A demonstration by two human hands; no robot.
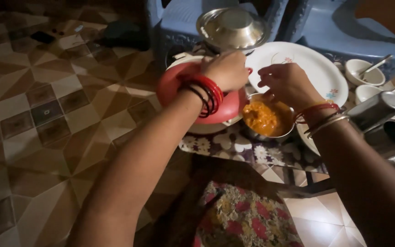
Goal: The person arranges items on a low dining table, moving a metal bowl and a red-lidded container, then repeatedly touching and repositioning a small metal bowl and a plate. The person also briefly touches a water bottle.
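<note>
Right, your left hand [227, 69] fingers curl down on the red lid [174, 84], gripping its far edge, just left of the steel bowl [270, 120] w/ orange food. Right hand [285, 83] hovers over that bowl, fingers loosely bent, nothing held. White plate [314, 68] behind bowl; patterned tile floor [37, 110] left.
</note>
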